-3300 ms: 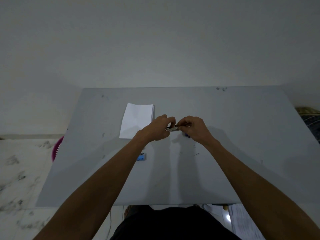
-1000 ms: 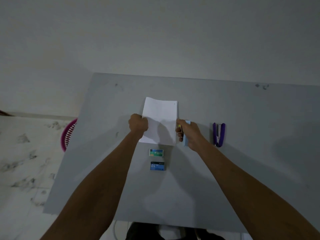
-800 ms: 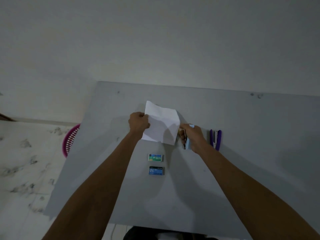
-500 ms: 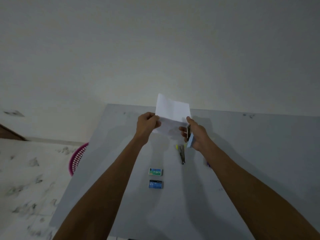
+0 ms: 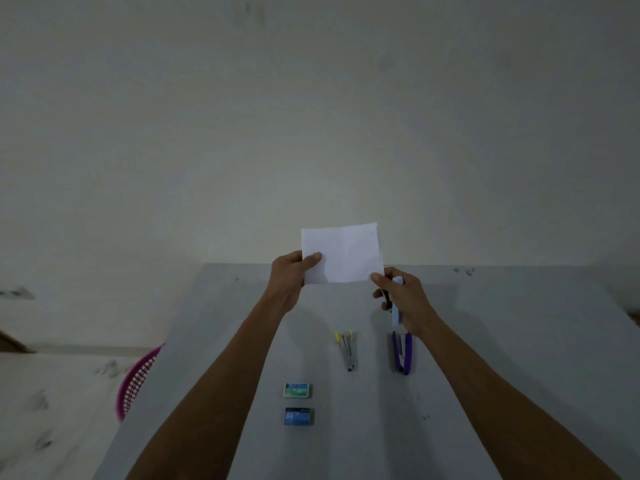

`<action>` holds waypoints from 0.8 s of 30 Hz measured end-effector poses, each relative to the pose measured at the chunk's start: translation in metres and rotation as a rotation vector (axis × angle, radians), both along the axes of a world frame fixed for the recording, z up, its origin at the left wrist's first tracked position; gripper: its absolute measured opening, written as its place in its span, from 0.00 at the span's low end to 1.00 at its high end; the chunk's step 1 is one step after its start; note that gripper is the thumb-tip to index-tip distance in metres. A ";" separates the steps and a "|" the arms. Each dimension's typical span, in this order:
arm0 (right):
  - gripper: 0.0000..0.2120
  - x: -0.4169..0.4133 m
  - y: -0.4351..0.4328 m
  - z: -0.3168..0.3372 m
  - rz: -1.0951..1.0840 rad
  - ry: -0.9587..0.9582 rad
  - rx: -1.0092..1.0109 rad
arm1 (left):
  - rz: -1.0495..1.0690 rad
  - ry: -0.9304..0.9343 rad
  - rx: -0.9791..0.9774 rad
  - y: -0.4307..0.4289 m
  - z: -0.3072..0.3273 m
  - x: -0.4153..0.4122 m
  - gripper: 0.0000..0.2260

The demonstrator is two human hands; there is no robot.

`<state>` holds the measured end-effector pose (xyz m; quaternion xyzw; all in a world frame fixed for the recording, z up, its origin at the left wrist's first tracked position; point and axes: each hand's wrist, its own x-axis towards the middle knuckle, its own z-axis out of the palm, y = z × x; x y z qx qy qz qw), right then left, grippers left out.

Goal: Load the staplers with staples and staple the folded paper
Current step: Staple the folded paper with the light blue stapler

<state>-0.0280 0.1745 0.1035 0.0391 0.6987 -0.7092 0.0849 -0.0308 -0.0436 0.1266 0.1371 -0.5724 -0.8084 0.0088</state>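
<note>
The person holds the folded white paper (image 5: 342, 253) up in the air above the far part of the grey tabletop (image 5: 502, 341), nearly upright and facing them. The left hand (image 5: 290, 279) pinches its lower left edge, thumb on the front. The right hand (image 5: 401, 297) has its fingers (image 5: 378, 295) wrapped around a light blue stapler (image 5: 396, 311), with the thumb tip touching the paper's lower right corner. On the tabletop below lie a yellow-tipped metal stapler (image 5: 347, 349) and, just to its right, a purple stapler (image 5: 401, 353), both lying open. Nearer the person sit two small staple boxes, a green and white one (image 5: 296, 390) and a blue one (image 5: 299, 416) just behind it. A pink basket (image 5: 136, 382) stands on the floor beside the tabletop's left edge.
</note>
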 end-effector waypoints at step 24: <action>0.12 -0.009 0.011 0.007 -0.184 0.367 0.457 | 0.003 0.218 -0.764 0.018 0.012 0.003 0.03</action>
